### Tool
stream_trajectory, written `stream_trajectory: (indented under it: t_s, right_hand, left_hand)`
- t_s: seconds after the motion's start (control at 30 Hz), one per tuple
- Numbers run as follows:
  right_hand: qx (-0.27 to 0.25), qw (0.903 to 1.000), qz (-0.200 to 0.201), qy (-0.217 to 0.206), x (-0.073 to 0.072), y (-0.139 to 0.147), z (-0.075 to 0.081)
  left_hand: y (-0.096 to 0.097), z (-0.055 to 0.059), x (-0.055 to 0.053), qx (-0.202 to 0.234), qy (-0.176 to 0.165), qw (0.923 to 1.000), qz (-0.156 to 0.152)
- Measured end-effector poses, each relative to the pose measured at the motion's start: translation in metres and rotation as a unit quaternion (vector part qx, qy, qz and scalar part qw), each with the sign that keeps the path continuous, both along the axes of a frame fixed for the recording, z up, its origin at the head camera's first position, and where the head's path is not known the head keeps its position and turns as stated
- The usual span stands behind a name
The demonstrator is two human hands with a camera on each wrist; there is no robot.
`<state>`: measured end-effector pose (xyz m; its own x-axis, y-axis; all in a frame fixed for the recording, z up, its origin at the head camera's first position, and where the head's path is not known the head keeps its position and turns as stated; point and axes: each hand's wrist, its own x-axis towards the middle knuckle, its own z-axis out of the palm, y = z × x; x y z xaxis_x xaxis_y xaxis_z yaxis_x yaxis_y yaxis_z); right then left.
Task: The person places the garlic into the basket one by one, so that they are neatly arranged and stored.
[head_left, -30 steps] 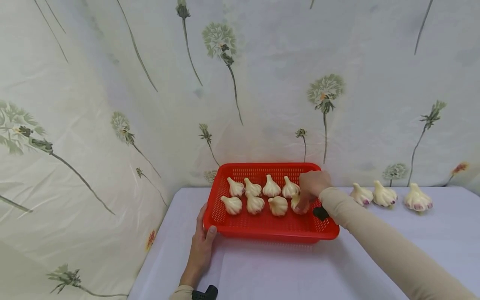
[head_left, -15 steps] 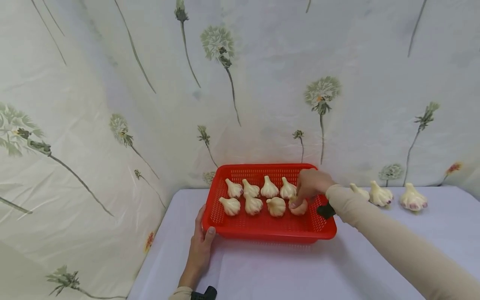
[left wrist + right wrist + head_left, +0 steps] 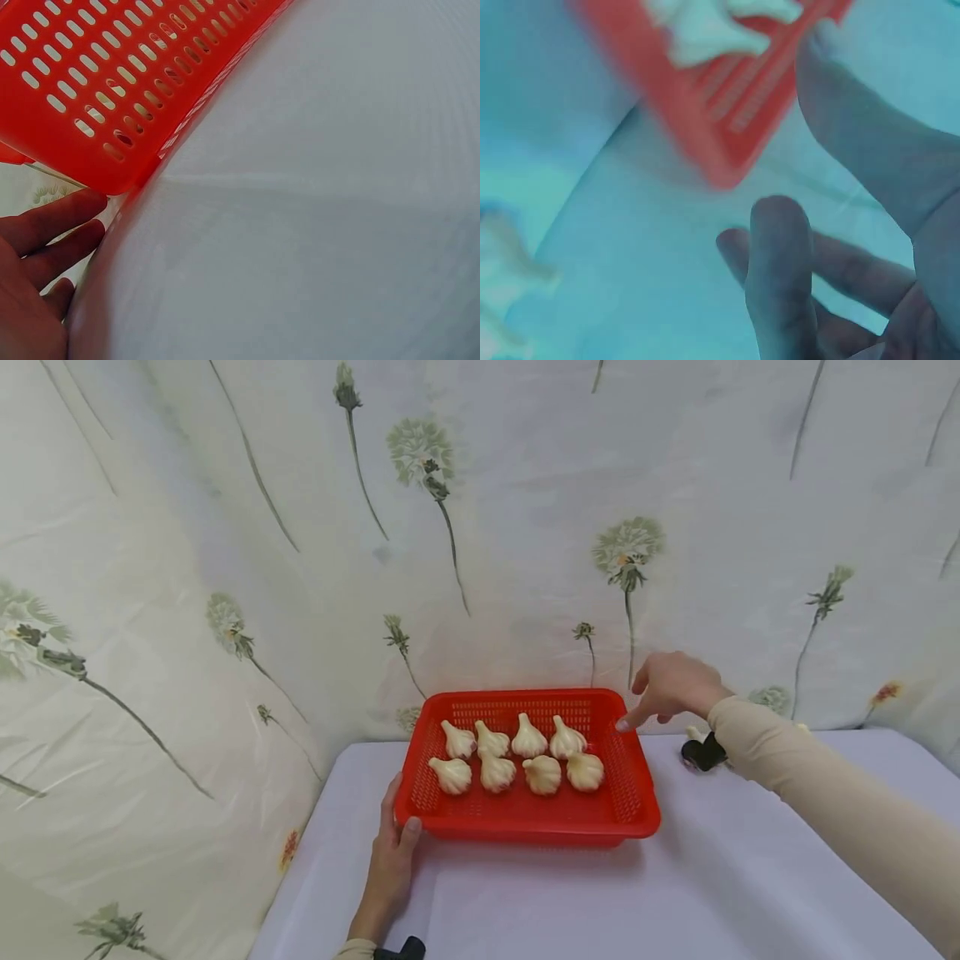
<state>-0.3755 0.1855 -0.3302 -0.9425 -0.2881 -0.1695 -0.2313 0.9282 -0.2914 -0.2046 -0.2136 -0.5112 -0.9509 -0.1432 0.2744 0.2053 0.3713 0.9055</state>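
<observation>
A red perforated plastic basket (image 3: 525, 822) holds several whitish garlic bulbs (image 3: 543, 775) in two rows, with bare basket floor in front of them. My left hand (image 3: 392, 864) holds its near left corner, thumb at the rim and fingers along the outer side. In the left wrist view, those fingers (image 3: 56, 225) reach the corner below the basket wall (image 3: 67, 142). Above the right rim is my right hand (image 3: 675, 687), holding nothing, its thumb stretched apart from the loosely bent fingers. The right wrist view shows that gap between thumb (image 3: 870, 124) and fingers.
Garlic bulbs (image 3: 693, 733) lie on the white-covered table (image 3: 540, 902) right of the basket, mostly hidden behind my right wrist and its black device (image 3: 703, 752). They appear blurred in the right wrist view. A dandelion-patterned curtain (image 3: 517, 568) hangs close behind the basket.
My right hand has let go of the garlic bulb at the right end of the front row. It has risen out of the basket toward the right. My left hand stays at the corner.
</observation>
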Motion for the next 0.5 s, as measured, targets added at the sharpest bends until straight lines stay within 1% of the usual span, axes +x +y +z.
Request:
stream_trajectory:
  t_s: [0.07, 0.1, 0.17, 0.27, 0.33, 0.4, 0.5]
  right_hand:
    - [0.014, 0.9997, -0.016, 0.011, -0.001, 0.009, -0.002]
    - [0.021, 0.9994, -0.022, 0.016, -0.001, 0.013, -0.004]
    - [0.031, 0.9988, -0.030, 0.021, -0.002, 0.023, -0.010]
    - [0.034, 0.9986, -0.033, 0.022, -0.003, 0.038, -0.021]
    - [0.027, 0.9991, -0.030, 0.012, -0.003, 0.048, -0.029]
    - [0.013, 0.9993, -0.034, -0.004, -0.003, 0.056, -0.038]
    - [0.002, 0.9989, -0.039, -0.026, -0.005, 0.061, -0.050]
  left_hand:
    - [0.001, 0.007, 0.004, 0.002, -0.004, 1.0000, 0.001]
    - [0.000, 0.006, 0.004, 0.003, -0.005, 1.0000, 0.002]
    - [-0.001, 0.000, 0.000, 0.005, -0.010, 0.9999, 0.007]
    - [-0.004, -0.012, -0.005, 0.003, -0.008, 0.9998, 0.015]
    - [-0.005, -0.019, -0.009, 0.001, -0.009, 0.9999, 0.014]
    - [-0.005, -0.022, -0.011, 0.001, -0.007, 0.9999, 0.012]
    - [-0.006, -0.025, -0.012, 0.005, -0.015, 0.9998, 0.014]
